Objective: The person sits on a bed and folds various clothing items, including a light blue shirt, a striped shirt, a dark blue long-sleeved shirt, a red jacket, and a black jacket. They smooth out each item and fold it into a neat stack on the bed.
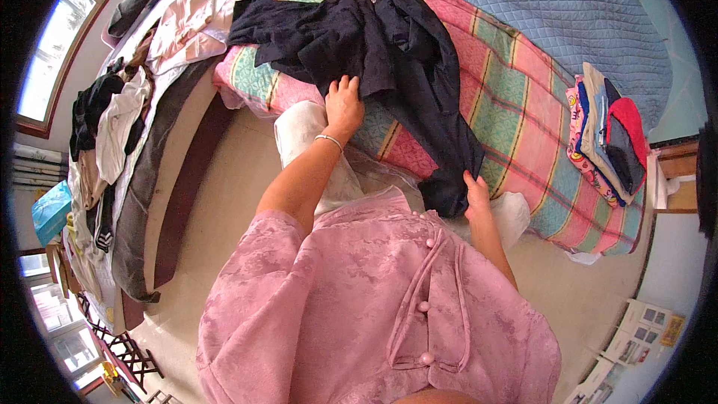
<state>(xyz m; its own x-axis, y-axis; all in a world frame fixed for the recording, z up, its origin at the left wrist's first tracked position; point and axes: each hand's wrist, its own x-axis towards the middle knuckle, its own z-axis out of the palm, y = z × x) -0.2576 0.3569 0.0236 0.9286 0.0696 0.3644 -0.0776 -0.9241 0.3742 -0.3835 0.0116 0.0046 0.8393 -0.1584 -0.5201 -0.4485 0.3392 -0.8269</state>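
Observation:
Black clothing (415, 67) with white lettering near its top lies spread over a plaid-covered couch or bed in front of me. One long tapered part, a sleeve or trouser leg, hangs over the near edge. My right hand (477, 193) grips the lower end of that part, thumb on top. My left hand (345, 104), with a bracelet at the wrist, rests its fingertips on the near edge of the black cloth. Whether those fingers pinch the cloth is not clear.
The plaid cover (538, 174) in pink and green runs beneath the clothing. On its right end stands a folded clothes stack (606, 140). A blue quilted cover (566, 22) lies beyond. Loose garments (120, 129) are strewn along a bed at the left, near a window (56, 56).

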